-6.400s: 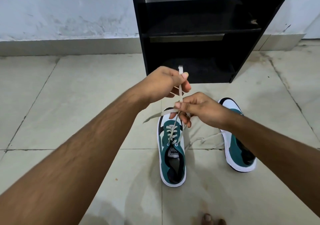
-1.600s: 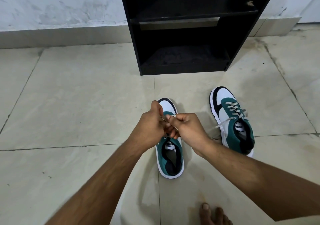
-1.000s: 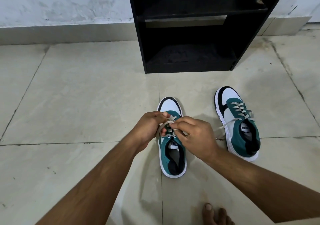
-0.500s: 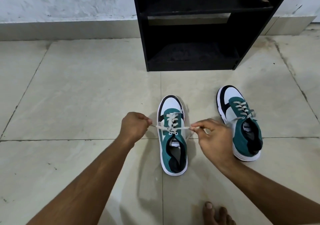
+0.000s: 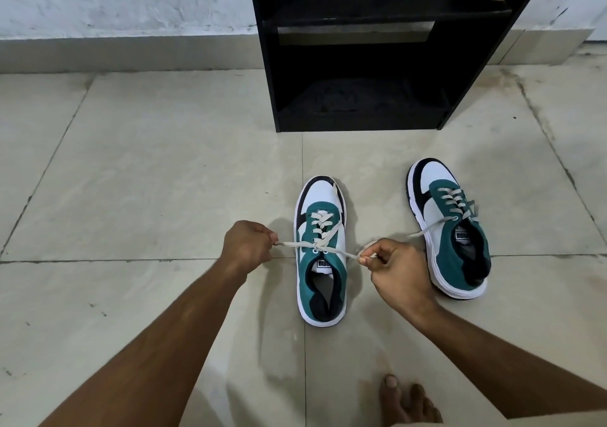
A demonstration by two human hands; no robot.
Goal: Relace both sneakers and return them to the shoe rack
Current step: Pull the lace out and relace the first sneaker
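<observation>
1. Since half a second ago, the left hand (image 5: pixel 248 247) and right hand (image 5: pixel 394 267) have drawn further apart, each pinching an end of the flat cotton lace (image 5: pixel 323 234).
2. Judged: knot cinching on the near sneaker (image 5: pixel 321 256).
3. At 2 o'clock, the far sneaker (image 5: pixel 448 229) waits; matte black shoe rack (image 5: pixel 361 49) at 12.

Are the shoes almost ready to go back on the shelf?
Nearly. The right sneaker already looks laced, though its lace end trails loose. The near sneaker is laced too, and the left hand and right hand are each pulling one end of its lace sideways, with no bow showing. Both sneakers sit on the floor, so they must yet go into the black shoe rack.
</observation>
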